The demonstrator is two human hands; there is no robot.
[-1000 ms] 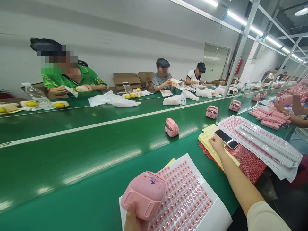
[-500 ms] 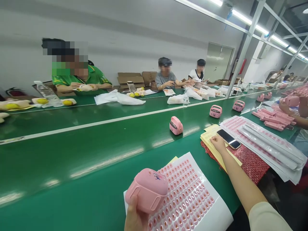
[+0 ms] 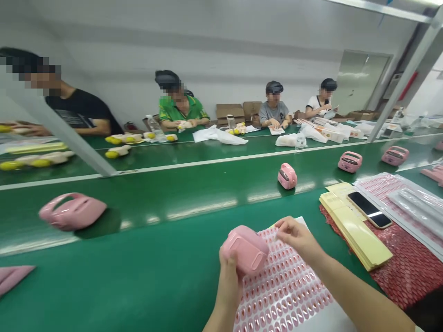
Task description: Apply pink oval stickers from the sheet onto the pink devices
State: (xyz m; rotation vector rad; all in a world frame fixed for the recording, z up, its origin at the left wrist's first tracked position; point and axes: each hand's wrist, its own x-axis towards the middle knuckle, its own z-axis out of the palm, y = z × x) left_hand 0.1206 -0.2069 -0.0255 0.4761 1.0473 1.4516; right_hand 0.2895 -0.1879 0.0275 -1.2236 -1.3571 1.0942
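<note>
My left hand (image 3: 230, 276) is closed round a rounded pink plastic case (image 3: 245, 251), which it holds tilted over the left part of a sticker sheet (image 3: 282, 295). The sheet lies on the green table and carries rows of small oval pink-and-red stickers. Just right of the case, above the sheet's far edge, my right hand (image 3: 296, 235) has its thumb and fingertips pinched together. Something small and pale may show at the fingertips, too small to make out. The case's far side is turned away from me.
Several pink cases with handles, one of them a nearer case (image 3: 74, 212), stand along the green belt (image 3: 194, 184). At right are yellow sticker strips (image 3: 353, 230), a phone (image 3: 370, 210) and red bubble wrap (image 3: 411, 263). Co-workers sit across the belt; a metal post (image 3: 72, 124) rises at left.
The view has swung left, bringing another co-worker and a nearer pink case into sight. My right hand has moved from the yellow strips to the sticker sheet; my left still holds the case.
</note>
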